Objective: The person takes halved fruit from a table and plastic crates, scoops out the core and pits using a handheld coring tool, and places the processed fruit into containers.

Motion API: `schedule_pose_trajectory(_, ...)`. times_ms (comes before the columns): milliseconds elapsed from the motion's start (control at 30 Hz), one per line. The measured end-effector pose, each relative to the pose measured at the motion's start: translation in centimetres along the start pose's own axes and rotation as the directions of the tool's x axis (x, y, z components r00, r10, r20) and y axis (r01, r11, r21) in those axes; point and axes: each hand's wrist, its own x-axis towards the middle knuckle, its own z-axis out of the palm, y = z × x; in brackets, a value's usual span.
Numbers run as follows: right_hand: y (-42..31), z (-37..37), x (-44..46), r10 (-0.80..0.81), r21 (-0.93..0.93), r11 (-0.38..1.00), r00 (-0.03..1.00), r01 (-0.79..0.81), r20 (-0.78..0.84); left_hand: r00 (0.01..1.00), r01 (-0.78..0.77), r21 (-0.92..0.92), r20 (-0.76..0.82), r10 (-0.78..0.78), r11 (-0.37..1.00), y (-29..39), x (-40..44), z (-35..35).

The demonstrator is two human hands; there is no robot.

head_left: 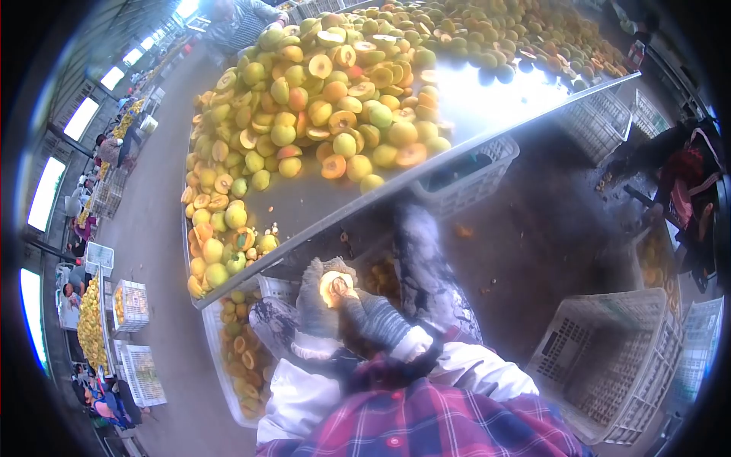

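Observation:
A halved yellow-orange fruit (333, 288), its cut face and brown centre upward, rests in my gloved left hand (318, 297), whose fingers curl round it. My right hand (362, 311), in a grey glove, reaches in from the right with its fingertips at the fruit's centre. Whether it holds a small tool cannot be made out. Both hands are above my lap, below the near edge of a metal table (304, 202). A large pile of whole and halved fruit (304, 114) covers much of that table.
Beside my left leg stands a crate of cut fruit (244, 358). An upturned-sideways grey crate (609, 358) lies at the right, and another crate (472, 179) sits under the table edge. A person (236, 27) is across the table; other people are at far left and right.

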Motion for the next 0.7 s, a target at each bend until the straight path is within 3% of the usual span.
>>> schedule_pose_trajectory(33, 0.3, 0.1, -0.2, -0.029, 0.16, 0.987, 0.999, 0.025, 0.021, 1.0, -0.002, 0.002, 0.001, 0.002, 1.0, -0.4, 0.1, -0.2)
schedule_pose_trajectory(67, 0.7, 0.3, -0.3, -0.061, 0.317, 0.947, 0.998, 0.047, 0.035, 0.986, -0.159, 0.082, -0.047, 0.163, 0.984, -1.1, -0.1, -0.1)
schedule_pose_trajectory(100, 1.8, 0.5, 0.0, -0.064, 0.316, 0.947, 0.997, 0.051, 0.031, 0.942, -0.308, 0.165, -0.082, 0.324, 0.937, -1.6, -0.3, 0.2)
schedule_pose_trajectory(133, 2.8, 0.7, 0.5, -0.227, 0.078, 0.969, 0.971, 0.233, -0.078, 0.941, -0.311, 0.164, -0.081, 0.327, 0.936, -1.9, -0.6, 0.9)
schedule_pose_trajectory(167, 3.8, 0.9, 1.0, -0.403, -0.18, 0.908, 0.905, 0.378, -0.138, 0.903, -0.36, 0.234, -0.155, 0.401, 0.903, -2.1, -1.0, 1.7)
schedule_pose_trajectory(200, 3.0, 0.7, 0.6, -0.408, -0.182, 0.906, 0.903, 0.383, -0.13, 0.851, -0.401, 0.307, -0.225, 0.475, 0.863, -2.1, -1.3, 2.0)
schedule_pose_trajectory(233, 1.5, 0.4, 0.0, -0.388, -0.298, 0.89, 0.916, 0.345, -0.101, 0.847, -0.405, 0.307, -0.228, 0.48, 0.861, -1.7, -1.1, 1.3)
schedule_pose_trajectory(267, 0.7, 0.2, -0.3, -0.364, -0.409, 0.861, 0.928, 0.303, -0.078, 0.927, -0.296, 0.232, -0.166, 0.337, 0.927, -0.9, -0.7, -0.1)
schedule_pose_trajectory(300, 0.6, 0.4, -0.3, -0.367, -0.409, 0.86, 0.927, 0.307, -0.074, 0.978, -0.171, 0.165, -0.09, 0.188, 0.971, -0.2, -0.7, -0.5)
schedule_pose_trajectory(367, 0.3, 0.8, -0.1, -0.255, -0.278, 0.934, 0.965, 0.227, -0.069, 0.969, -0.174, 0.104, -0.161, 0.189, 0.979, -0.4, -0.8, -0.1)
schedule_pose_trajectory(433, -0.3, 1.2, -0.7, -0.285, -0.27, 0.931, 0.951, 0.244, -0.121, 0.957, -0.177, 0.042, -0.226, 0.182, 0.983, -0.6, -1.5, 1.1)
schedule_pose_trajectory(500, -0.2, 1.7, -0.8, -0.312, -0.262, 0.929, 0.933, 0.261, -0.18, 0.889, -0.363, 0.061, -0.277, 0.366, 0.93, -0.7, -2.9, 2.5)
schedule_pose_trajectory(533, 0.4, 2.0, -0.3, -0.327, -0.271, 0.923, 0.929, 0.273, -0.175, 0.89, -0.365, 0.061, -0.272, 0.367, 0.929, -0.1, -4.1, 4.0)
schedule_pose_trajectory(600, 1.1, 2.2, -0.2, -0.342, -0.281, 0.916, 0.924, 0.287, -0.17, 0.816, -0.479, 0.191, -0.264, 0.514, 0.857, 1.1, -6.4, 6.7)
schedule_pose_trajectory(700, 1.2, 2.3, -0.4, -0.397, -0.265, 0.9, 0.902, 0.346, -0.168, 0.766, -0.389, 0.351, -0.39, 0.511, 0.852, -0.6, -5.3, 5.8)
